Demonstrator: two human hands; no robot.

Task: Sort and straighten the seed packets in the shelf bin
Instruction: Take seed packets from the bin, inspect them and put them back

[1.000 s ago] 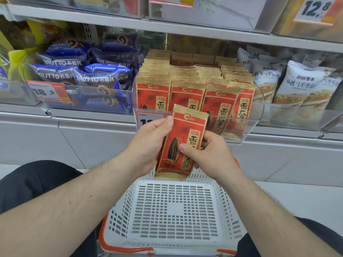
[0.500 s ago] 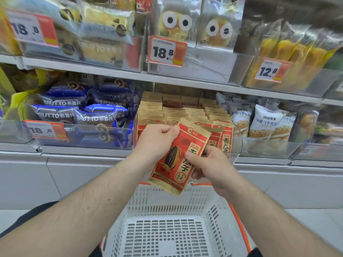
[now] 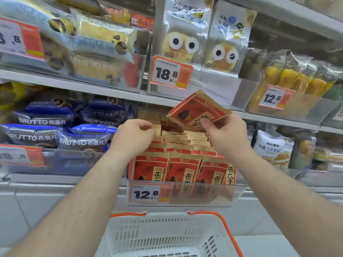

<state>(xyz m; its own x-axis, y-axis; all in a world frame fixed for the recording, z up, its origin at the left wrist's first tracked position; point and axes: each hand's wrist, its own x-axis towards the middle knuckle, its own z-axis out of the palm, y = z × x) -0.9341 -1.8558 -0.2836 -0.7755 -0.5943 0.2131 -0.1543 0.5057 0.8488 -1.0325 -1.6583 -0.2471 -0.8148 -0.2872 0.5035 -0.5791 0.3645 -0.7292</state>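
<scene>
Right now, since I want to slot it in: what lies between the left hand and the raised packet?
In the head view, only packet tops in the bin lie between the left hand and the raised packet, pinched by the right hand.

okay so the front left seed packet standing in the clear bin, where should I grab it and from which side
Take the front left seed packet by its crimped top edge, coming from above with a pinch grip. It stands upright; the clear bin wall covers its lower part and a neighbour presses its right side, so likely only the top strip is free.
</scene>
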